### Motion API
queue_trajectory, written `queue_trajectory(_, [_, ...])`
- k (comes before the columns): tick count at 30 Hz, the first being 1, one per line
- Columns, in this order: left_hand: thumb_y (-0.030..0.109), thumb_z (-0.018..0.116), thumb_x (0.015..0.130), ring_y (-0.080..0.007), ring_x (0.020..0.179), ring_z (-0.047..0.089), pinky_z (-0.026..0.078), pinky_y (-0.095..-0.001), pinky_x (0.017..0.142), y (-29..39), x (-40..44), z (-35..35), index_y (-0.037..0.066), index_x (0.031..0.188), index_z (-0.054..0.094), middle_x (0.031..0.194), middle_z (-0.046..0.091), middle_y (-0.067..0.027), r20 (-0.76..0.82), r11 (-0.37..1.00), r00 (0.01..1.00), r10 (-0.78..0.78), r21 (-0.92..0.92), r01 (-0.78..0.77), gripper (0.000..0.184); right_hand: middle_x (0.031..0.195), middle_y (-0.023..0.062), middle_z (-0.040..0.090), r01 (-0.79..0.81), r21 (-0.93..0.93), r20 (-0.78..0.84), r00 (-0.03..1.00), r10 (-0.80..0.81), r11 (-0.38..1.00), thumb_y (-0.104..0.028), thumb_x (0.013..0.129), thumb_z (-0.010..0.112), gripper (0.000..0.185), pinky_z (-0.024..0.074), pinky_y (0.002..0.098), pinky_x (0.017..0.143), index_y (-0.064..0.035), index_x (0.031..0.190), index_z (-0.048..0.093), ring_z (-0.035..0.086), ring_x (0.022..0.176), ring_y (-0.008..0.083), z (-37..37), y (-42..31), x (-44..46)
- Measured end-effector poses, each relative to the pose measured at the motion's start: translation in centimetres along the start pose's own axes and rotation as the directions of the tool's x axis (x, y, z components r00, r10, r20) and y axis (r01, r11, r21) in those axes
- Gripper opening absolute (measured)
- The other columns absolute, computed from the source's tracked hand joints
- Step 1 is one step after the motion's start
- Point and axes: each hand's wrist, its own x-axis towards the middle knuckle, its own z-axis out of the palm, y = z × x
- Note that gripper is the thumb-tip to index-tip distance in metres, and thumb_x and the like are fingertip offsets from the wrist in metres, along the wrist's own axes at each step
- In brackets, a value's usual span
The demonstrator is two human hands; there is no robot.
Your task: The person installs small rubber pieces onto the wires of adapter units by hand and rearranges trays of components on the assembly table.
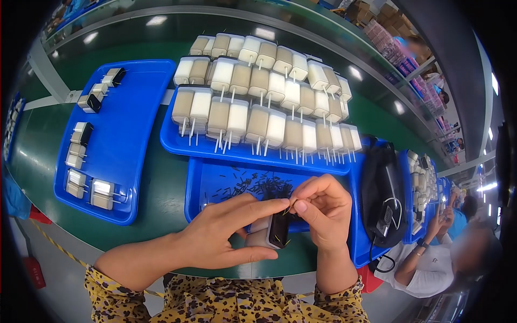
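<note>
In the head view, the left hand [229,229] grips a black-ended plastic case [259,238] at the near side of the bench, fingers spread over it. The right hand [326,207] presses thumb and forefinger together at the case's black end; what they pinch is too small to tell. Just beyond, short black tubes [269,185] lie in a blue tray [207,185]; farther off stand rows of white and beige cases [258,124].

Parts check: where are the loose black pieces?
Head view, centre: the loose black pieces lie in a blue tray, just beyond the left hand and nearer than the stacked blocks.
</note>
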Motion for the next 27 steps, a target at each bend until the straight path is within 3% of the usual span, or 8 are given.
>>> queue_trajectory(17, [0.024, 0.086, 0.073, -0.0179, 0.081, 0.061, 0.057, -0.0279, 0.060, -0.15, -0.01, 0.03, 0.007, 0.139, 0.050, 0.096, 0.061, -0.0101, -0.014, 1.000, 1.000, 0.016, 0.007, -0.016, 0.077, 0.091, 0.0107, 0.068, 0.005, -0.061, -0.010, 1.000, -0.006, 0.998, 0.008, 0.084, 0.068, 0.019, 0.0508, 0.0223, 0.072, 0.0044, 0.101, 0.060, 0.064, 0.082, 0.0110, 0.23, -0.08, -0.05])
queue_trajectory(22, [0.024, 0.086, 0.073, -0.0190, 0.083, 0.062, 0.058, -0.0282, 0.061, -0.23, -0.01, -0.11, 0.007, 0.138, 0.051, 0.101, 0.062, -0.0111, -0.025, 1.000, 1.000, 0.013, 0.016, -0.012, 0.075, 0.086, 0.0078, 0.068, 0.063, -0.434, 0.087, 0.996, -0.028, 0.899, 0.011, 0.077, 0.070, 0.024, 0.0482, 0.0198, 0.065, 0.0025, 0.100, 0.069, 0.063, 0.073, 0.0094, -0.20, -0.54, 0.28])
queue_trajectory(26, [0.023, 0.086, 0.073, -0.0194, 0.084, 0.062, 0.058, -0.0285, 0.061, -0.32, 0.07, -0.02, 0.007, 0.137, 0.052, 0.101, 0.062, -0.0112, -0.036, 1.000, 0.999, 0.019, 0.013, -0.018, 0.075, 0.084, 0.0085, 0.067, 0.058, -0.400, 0.062, 0.997, -0.037, 0.914, 0.011, 0.076, 0.070, 0.022, 0.0483, 0.0202, 0.063, 0.0021, 0.096, 0.071, 0.063, 0.071, 0.0101, -0.03, -0.67, 0.35])
queue_trajectory(27, [0.026, 0.084, 0.075, -0.0209, 0.083, 0.062, 0.059, -0.0295, 0.061, -0.41, 0.06, -0.04, 0.010, 0.139, 0.051, 0.101, 0.062, -0.0108, -0.052, 0.999, 0.998, 0.023, 0.026, -0.022, 0.073, 0.083, 0.0089, 0.067, 0.085, -0.463, 0.092, 0.995, -0.048, 0.882, 0.010, 0.075, 0.070, 0.022, 0.0486, 0.0206, 0.062, 0.0025, 0.096, 0.071, 0.064, 0.070, 0.0105, -0.27, -0.80, 0.30])
